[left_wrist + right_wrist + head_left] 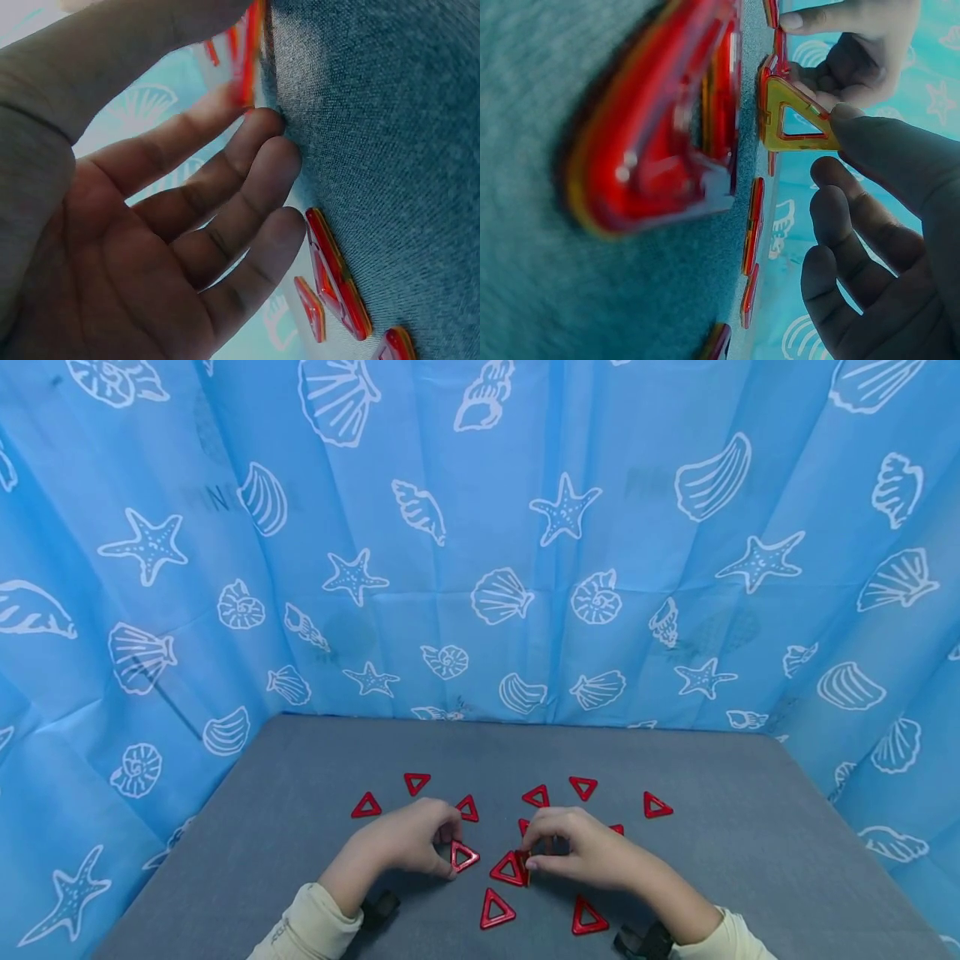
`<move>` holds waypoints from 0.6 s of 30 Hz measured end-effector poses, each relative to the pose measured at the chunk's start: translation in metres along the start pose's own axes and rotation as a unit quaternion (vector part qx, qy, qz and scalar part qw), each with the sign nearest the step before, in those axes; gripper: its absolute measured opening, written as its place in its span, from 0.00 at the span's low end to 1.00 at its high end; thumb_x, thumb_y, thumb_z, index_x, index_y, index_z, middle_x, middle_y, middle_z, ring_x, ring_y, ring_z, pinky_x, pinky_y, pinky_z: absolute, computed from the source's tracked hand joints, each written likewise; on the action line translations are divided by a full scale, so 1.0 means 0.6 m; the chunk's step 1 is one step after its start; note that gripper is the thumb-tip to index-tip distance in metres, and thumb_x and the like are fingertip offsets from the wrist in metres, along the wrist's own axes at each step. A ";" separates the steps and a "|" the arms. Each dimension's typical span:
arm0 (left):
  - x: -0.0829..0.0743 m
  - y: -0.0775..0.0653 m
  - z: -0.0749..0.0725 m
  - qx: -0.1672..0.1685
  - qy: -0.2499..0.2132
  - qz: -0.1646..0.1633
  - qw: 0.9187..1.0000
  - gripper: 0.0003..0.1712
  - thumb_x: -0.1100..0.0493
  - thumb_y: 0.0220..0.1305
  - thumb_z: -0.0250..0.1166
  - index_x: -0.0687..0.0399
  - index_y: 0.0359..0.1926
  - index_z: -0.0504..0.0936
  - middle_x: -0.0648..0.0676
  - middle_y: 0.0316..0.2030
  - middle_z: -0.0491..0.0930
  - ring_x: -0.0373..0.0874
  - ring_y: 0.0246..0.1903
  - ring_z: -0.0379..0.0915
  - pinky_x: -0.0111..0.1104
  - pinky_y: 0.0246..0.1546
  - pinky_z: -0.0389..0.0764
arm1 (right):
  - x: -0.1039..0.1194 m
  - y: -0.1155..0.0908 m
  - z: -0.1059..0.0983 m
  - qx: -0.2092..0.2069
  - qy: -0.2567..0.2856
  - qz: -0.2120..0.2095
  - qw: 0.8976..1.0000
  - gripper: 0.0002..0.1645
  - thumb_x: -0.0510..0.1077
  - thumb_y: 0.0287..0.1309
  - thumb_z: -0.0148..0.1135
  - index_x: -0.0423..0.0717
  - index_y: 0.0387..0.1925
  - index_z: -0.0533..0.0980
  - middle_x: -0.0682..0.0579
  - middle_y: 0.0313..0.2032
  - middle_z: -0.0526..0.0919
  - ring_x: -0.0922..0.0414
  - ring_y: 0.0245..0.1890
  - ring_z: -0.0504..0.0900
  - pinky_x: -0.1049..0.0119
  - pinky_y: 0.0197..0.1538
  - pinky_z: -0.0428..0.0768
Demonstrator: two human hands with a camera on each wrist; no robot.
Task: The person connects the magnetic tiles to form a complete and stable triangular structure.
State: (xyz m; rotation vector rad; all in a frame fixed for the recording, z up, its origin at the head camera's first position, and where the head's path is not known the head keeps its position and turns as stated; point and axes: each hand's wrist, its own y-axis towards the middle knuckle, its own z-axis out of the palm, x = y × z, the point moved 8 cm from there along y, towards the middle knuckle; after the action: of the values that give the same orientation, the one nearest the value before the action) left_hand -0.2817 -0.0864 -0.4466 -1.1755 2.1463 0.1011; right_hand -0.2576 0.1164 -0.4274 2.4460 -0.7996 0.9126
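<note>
My left hand [414, 837] pinches a red triangular magnetic tile [468, 862] between thumb and index finger, low over the table. In the left wrist view the tile [250, 64] shows edge-on, with the other fingers loosely bent below it. Thumb and finger of my right hand [583, 847] grip a second triangular tile [527, 867], which stands on edge. Its yellow-edged frame [804, 141] and open middle face the right wrist camera. Right beside it, a red triangle tile [510, 880] lies on the table, between the two hands.
Several more red triangle tiles lie spread on the grey table [315, 760]: one [497, 922] in front, another [590, 928] near the right wrist, others behind the hands, like the one [657, 812] at far right. A blue shell-print curtain [465, 543] hangs behind the table.
</note>
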 end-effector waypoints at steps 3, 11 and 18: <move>-0.003 0.001 -0.001 -0.008 -0.014 0.006 1.000 0.20 0.56 0.52 0.85 0.48 0.37 0.79 0.49 0.32 0.79 0.39 0.31 0.73 0.33 0.33 0.76 | -0.001 0.000 0.000 0.000 0.001 0.000 1.000 0.07 0.48 0.70 0.71 0.53 0.46 0.86 0.57 0.43 0.87 0.55 0.43 0.85 0.63 0.49 0.85; -0.013 0.006 -0.003 -0.036 -0.040 0.034 0.998 0.15 0.63 0.57 0.80 0.48 0.39 0.81 0.46 0.29 0.82 0.36 0.28 0.77 0.31 0.33 0.79 | -0.003 -0.001 0.002 0.002 0.006 0.000 1.000 0.08 0.47 0.70 0.71 0.50 0.47 0.86 0.54 0.44 0.90 0.55 0.44 0.87 0.62 0.50 0.85; -0.021 0.013 0.004 -0.059 -0.068 0.038 0.995 0.11 0.62 0.60 0.78 0.48 0.39 0.83 0.43 0.26 0.81 0.36 0.25 0.77 0.31 0.31 0.79 | -0.004 -0.001 0.001 0.001 0.006 0.001 1.000 0.08 0.47 0.70 0.71 0.50 0.47 0.86 0.55 0.43 0.89 0.62 0.42 0.85 0.62 0.49 0.85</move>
State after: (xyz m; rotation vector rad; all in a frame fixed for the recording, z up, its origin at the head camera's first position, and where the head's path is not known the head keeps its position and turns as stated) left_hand -0.2817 -0.0718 -0.4428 -1.1207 2.0883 0.3367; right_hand -0.2584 0.1173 -0.4297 2.4402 -0.7974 0.9282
